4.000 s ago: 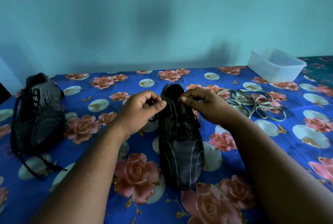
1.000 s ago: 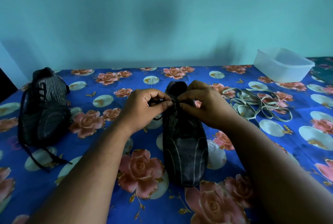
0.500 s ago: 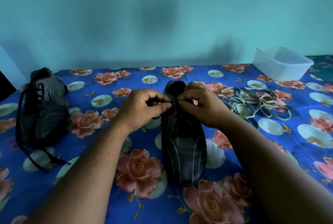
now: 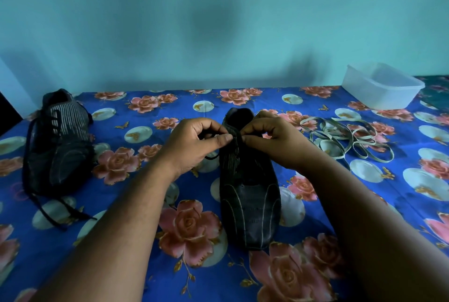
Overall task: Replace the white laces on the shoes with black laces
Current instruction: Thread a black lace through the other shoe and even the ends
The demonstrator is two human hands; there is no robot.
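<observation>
Home: floral bedsheet (image 4: 136,224), teal wall (image 4: 218,22)

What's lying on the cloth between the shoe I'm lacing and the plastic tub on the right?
In the head view, a loose heap of white laces lies on the floral cloth between the middle shoe and the plastic tub.

Dim, blue-tinted, soft shadows on wall (image 4: 218,22), wide-angle edge warp.
</observation>
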